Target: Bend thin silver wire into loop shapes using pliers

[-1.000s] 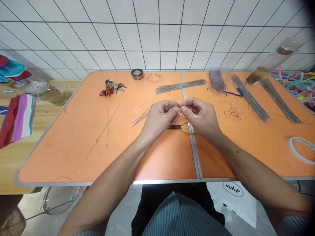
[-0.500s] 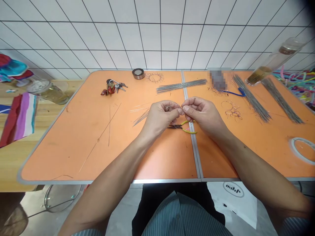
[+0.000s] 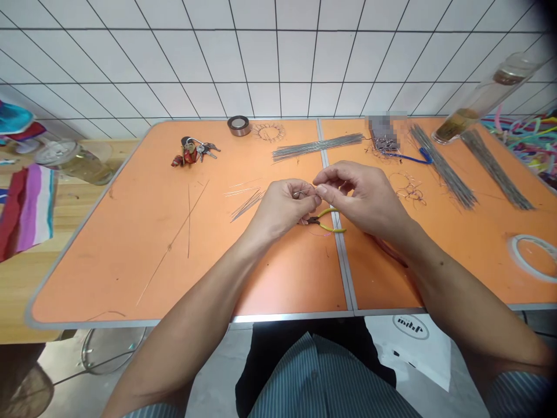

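Note:
My left hand (image 3: 282, 209) is shut on a short thin metal wire (image 3: 302, 192), which shows only between its fingertips. My right hand (image 3: 359, 197) pinches at the wire's end, touching my left fingertips, though the contact is partly hidden. Just below both hands lie yellow-handled pliers (image 3: 326, 223) on the orange table (image 3: 130, 261), their jaws partly under my left hand. Left of that hand lies a small pile of loose thin wires (image 3: 248, 204).
Bundles of straight wire (image 3: 317, 147) lie at the table's back and right, near a wire tangle (image 3: 409, 190). Keys (image 3: 191, 152), a tape roll (image 3: 238, 125) and a glass tumbler (image 3: 461, 123) stand around them. Tiled wall rises behind; the table's front edge (image 3: 187, 320) runs below my forearms.
My right hand has risen slightly, its fingers spreading more. The whole scene sits a little higher in view, as the head camera has tilted. My left hand stays on the wire.

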Demonstrator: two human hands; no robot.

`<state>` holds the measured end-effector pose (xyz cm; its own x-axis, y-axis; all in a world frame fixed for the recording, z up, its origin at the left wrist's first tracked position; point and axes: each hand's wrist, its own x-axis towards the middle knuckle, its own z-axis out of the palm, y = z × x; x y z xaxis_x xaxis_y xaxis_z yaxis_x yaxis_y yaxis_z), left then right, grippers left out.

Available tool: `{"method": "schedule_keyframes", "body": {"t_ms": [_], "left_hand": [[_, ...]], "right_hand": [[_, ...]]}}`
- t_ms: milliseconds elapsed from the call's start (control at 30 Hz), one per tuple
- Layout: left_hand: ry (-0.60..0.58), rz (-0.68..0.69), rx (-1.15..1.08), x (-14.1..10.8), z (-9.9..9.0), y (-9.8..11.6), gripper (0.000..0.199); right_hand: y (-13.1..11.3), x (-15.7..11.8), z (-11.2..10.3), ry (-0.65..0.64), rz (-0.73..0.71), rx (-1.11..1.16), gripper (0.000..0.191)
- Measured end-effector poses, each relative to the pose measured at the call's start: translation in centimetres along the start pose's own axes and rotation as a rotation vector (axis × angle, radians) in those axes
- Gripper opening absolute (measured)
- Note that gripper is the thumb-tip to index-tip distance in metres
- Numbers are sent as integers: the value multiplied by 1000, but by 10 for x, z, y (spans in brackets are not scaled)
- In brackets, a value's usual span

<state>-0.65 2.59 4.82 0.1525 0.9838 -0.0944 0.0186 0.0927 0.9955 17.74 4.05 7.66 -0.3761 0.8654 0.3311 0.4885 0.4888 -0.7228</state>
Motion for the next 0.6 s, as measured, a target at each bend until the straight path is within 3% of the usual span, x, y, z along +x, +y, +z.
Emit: {"method": "schedule_keyframes", "body": {"t_ms": [200,333,600], "left_hand": [[-27,8,3,0,-1,-2,22],[-20,-54,-60,1,-2,-1,18],[-70,-52,-111,1,-4,2,13]], "right_hand": [[-2,-1,-1,-44,37,-15,8],[-2,-1,-6,-77,108,90,10],[19,5,-17,-205,285,282,5]]}}
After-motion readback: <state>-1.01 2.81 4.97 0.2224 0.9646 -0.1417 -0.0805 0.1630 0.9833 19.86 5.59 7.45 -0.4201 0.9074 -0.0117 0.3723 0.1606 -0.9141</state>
